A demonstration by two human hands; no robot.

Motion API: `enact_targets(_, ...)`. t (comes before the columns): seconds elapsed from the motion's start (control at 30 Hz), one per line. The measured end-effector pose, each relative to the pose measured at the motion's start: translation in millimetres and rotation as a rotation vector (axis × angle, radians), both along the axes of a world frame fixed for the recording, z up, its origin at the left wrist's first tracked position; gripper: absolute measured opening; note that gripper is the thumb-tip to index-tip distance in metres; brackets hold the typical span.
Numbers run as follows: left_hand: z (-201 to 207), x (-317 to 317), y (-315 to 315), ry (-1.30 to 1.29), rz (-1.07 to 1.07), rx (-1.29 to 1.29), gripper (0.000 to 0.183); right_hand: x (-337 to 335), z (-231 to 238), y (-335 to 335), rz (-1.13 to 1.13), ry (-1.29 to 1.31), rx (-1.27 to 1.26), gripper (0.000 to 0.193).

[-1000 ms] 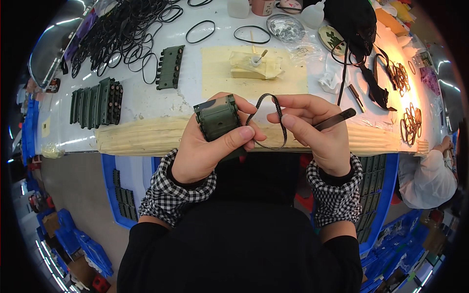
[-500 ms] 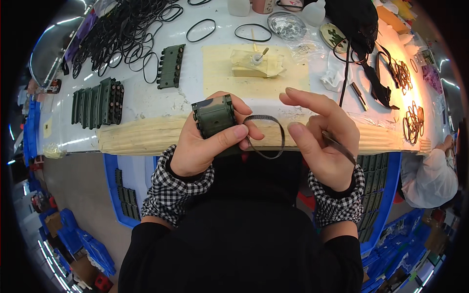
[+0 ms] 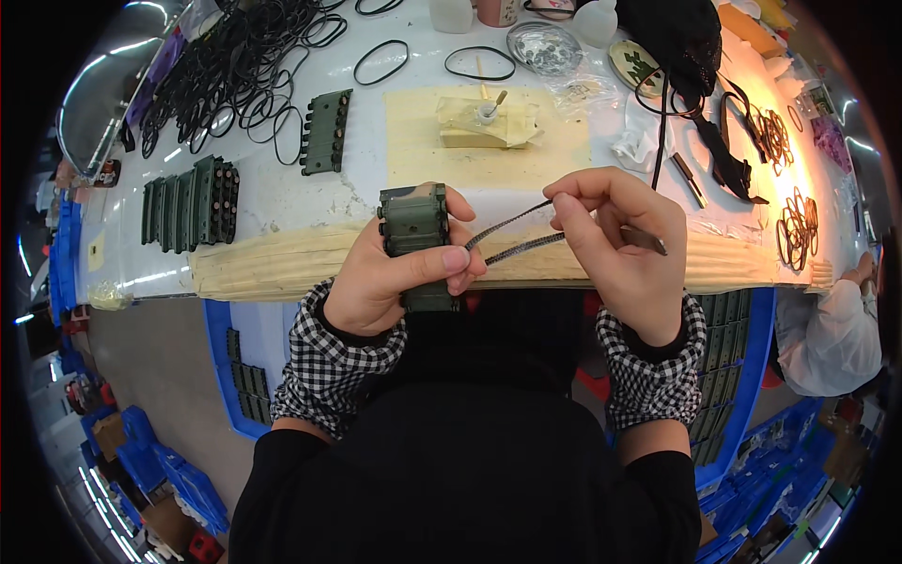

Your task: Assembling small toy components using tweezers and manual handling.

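Observation:
A dark green plastic model tank hull [image 3: 413, 226] stands on end in my left hand [image 3: 371, 277], held between thumb and fingers above the table's front edge. The fingertips of the same hand also catch one end of a black ribbed rubber track loop [image 3: 523, 249]. My right hand [image 3: 628, 254] pinches the loop's other end between thumb and index finger, so the band runs in two strands between the hands. Tucked in the right palm is a slim metal tool [image 3: 646, 242], mostly hidden by the fingers.
Several green hulls [image 3: 193, 205] stand in a row on the left, with another hull [image 3: 326, 132] beyond. A heap of black tracks [image 3: 240, 70] lies at the far left. A taped block [image 3: 487, 136] holds a small cup with sticks. Blue trays [image 3: 221, 367] of green parts flank my lap.
My right thumb and index finger have closed on the track loop, which has gone from a round hanging loop to two drawn-out strands. The hull has turned slightly more upright.

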State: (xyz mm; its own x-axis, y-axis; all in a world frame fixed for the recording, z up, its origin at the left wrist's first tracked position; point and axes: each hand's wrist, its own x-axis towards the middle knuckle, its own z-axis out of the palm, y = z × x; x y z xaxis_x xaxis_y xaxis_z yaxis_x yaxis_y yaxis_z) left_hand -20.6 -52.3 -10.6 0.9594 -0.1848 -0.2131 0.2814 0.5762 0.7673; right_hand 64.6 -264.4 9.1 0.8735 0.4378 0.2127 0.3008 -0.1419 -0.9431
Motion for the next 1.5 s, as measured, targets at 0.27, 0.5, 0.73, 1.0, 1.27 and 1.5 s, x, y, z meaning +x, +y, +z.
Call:
enact_targets(0.27, 2.2, -0.3, -0.4, 0.112, 0.161, -0.186, 0.029, 1.4, -9.7, -0.9, 0.117, 0.244, 0.140, 0.018)
enact_targets(0.5, 4.7, 5.1, -7.3, 0.106, -0.008, -0.102, 0.030, -10.1, 1.3, 13.8, 0.179, -0.040, -0.015, 0.025)
enact_targets(0.73, 10.8, -0.2, -7.1, 0.098, 0.135, 0.123, 0.036, -2.6, -5.3, 1.6, 0.098, 0.160, -0.018, 0.006)
enact_targets(1.0, 14.0, 1.3, -9.3, 0.146, 0.233, 0.100, 0.027, -1.9, 7.0, 0.9, 0.251, 0.539, 0.125, 0.014)
enact_targets(1.27, 15.3, 1.1, -11.8, 0.137, 0.219, 0.104, 0.023, 2.6, -0.1, -3.6, 0.281, 0.635, 0.190, 0.021)
enact_targets(1.5, 14.7, 1.8, -9.7, 0.151, 0.220, 0.069, 0.023, 0.1, -1.1, -0.2, 0.245, 0.679, 0.221, 0.031)
